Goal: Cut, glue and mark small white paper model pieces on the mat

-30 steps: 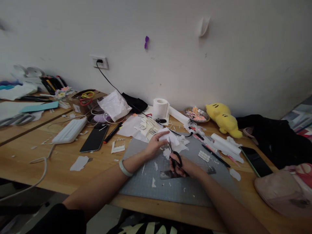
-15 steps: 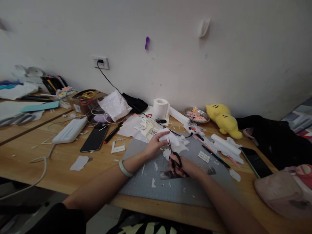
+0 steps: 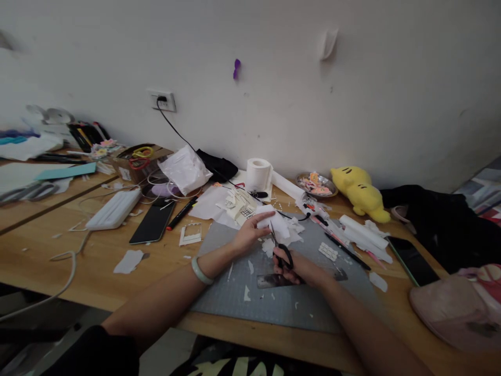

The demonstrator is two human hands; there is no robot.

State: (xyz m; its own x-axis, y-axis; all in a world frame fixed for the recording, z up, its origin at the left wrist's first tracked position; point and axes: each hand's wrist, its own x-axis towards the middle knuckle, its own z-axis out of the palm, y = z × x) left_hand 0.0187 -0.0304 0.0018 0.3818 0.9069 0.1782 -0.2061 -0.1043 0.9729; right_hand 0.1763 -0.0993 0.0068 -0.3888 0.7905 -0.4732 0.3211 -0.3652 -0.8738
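White paper (image 3: 277, 226) held in fingers of left hand (image 3: 248, 234); scissors (image 3: 288, 253), on near side, gripped in fingers of right hand (image 3: 299, 267).

Left hand (image 3: 249, 235) grips white paper (image 3: 277, 224); right hand (image 3: 297, 266) holds black scissors (image 3: 283, 247), blades at paper; grey mat (image 3: 219, 297) below; paper roll (image 3: 257, 176) behind

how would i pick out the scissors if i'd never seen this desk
On the wooden desk lies a grey cutting mat. Over it, the right hand holds the scissors, their blades at the white paper held by the left hand. Black looped handles set them apart from the pale paper scraps lying around.
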